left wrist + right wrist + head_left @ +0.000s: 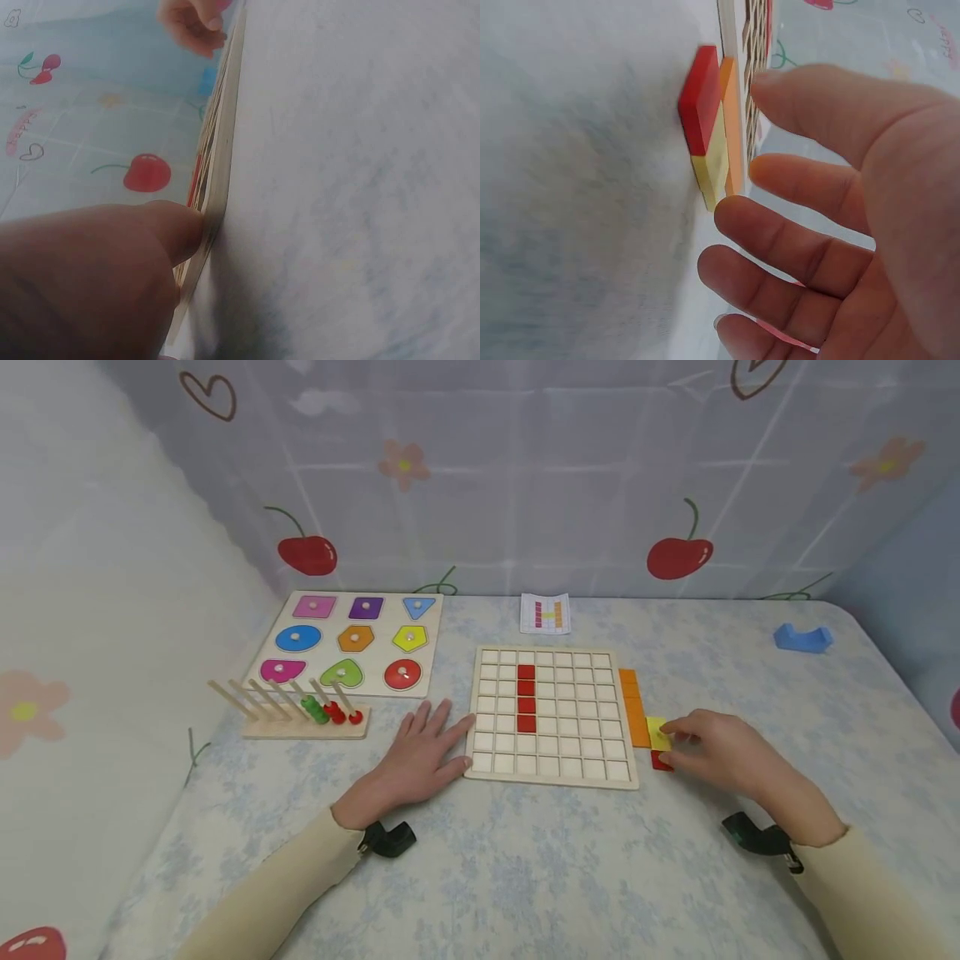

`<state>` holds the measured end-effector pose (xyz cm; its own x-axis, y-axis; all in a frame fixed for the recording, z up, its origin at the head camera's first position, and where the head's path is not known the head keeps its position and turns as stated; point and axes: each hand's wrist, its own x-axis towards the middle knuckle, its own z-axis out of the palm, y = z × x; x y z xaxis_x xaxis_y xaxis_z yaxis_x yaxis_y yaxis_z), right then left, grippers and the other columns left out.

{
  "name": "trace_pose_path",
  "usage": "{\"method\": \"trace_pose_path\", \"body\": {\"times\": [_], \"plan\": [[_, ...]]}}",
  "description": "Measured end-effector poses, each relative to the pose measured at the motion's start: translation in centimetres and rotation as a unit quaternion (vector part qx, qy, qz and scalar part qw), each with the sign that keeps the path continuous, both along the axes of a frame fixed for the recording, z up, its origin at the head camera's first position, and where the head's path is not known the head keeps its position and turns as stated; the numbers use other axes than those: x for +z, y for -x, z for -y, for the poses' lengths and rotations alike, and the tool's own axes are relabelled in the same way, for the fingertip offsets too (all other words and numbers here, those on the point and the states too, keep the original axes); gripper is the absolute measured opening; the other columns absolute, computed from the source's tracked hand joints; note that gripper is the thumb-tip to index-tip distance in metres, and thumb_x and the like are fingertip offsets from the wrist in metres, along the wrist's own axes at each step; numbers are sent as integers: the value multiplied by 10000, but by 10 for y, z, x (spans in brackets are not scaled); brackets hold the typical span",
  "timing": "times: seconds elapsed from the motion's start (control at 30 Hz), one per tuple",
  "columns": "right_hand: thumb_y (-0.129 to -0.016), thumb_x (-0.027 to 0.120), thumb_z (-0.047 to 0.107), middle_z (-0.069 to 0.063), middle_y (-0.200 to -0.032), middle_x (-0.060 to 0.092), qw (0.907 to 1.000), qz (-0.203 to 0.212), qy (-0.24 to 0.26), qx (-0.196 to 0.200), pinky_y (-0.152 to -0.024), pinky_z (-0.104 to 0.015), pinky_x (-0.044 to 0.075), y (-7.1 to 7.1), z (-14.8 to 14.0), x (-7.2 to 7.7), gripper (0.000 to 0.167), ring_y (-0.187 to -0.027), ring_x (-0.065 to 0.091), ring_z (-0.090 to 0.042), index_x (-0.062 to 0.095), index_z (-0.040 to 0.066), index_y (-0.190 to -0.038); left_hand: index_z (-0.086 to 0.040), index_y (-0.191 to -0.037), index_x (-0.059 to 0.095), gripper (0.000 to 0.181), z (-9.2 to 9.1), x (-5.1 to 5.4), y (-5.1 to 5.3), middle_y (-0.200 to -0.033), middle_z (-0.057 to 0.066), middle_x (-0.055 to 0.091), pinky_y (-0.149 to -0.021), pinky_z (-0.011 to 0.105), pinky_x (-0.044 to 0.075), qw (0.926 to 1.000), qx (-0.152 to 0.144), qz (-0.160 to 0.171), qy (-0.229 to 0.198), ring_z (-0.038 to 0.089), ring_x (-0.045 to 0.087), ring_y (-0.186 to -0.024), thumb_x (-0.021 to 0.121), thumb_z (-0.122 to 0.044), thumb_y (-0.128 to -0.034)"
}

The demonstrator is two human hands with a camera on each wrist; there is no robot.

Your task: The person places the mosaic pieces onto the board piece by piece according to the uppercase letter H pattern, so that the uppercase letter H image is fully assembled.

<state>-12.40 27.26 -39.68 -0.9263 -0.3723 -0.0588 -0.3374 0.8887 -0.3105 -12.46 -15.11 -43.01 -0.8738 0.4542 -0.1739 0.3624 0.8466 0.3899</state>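
Note:
A wooden grid board (572, 746) lies on the table with several red square tiles (527, 705) in one column. My left hand (423, 760) rests flat with spread fingers, its thumb and forefinger touching the board's left edge; the left wrist view shows the thumb against that edge. Beside the board's right edge lie orange tiles (635, 710), a patch of yellow tile (657, 739) and a red tile (660, 761). Over the yellow and red ones hovers my right hand (723, 752). Thumb and fingers stand apart in the right wrist view, nothing between them.
A small printed pattern card (545, 613) lies behind the board. Back left are a knobbed shape puzzle (258, 681) and a wooden peg stand (300, 732) with green and red beads. At the far right stands a blue holder (802, 639). Printed curtains hang behind the table.

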Motion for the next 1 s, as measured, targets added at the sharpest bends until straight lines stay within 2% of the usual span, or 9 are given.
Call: {"method": "trace_pose_path", "body": {"times": [0.17, 0.5, 0.7, 1.0], "plan": [[-797, 851, 207, -22, -941, 707, 9998, -127, 0, 129, -727, -360, 547, -7, 1, -3, 300, -814, 581, -140, 775, 64, -1050, -204, -1612, 331, 653, 2, 1, 0, -1708, 202, 154, -1242, 671, 95, 10000, 33, 25, -51, 486, 47, -1578, 529, -413, -1026], [-778, 870, 188, 15, -882, 684, 9999, 23, -87, 68, -725, -356, 547, -9, -2, -8, 208, -768, 555, -120, 768, 112, -943, -218, -1614, 325, 659, -1, -1, 2, -1711, 196, 151, -1240, 676, 94, 10000, -19, 24, -79, 482, 43, -1580, 534, -426, -1025], [-763, 880, 172, 36, -856, 668, 9999, -69, -24, 138, -705, -323, 522, -10, -1, -10, 195, -753, 521, -103, 751, 131, -903, -212, -1609, 339, 656, -1, 0, 0, -1707, 200, 163, -1240, 675, 97, 10000, 23, 31, -81, 486, 54, -1578, 546, -411, -1019], [-754, 886, 164, 26, -905, 694, 9999, 47, 70, 116, -743, -341, 543, -11, -3, -12, 250, -805, 559, -121, 772, 112, -971, -214, -1609, 339, 650, 0, 1, -1, -1707, 201, 161, -1241, 676, 93, 10000, 35, 49, -54, 486, 51, -1578, 541, -412, -1024]]}}
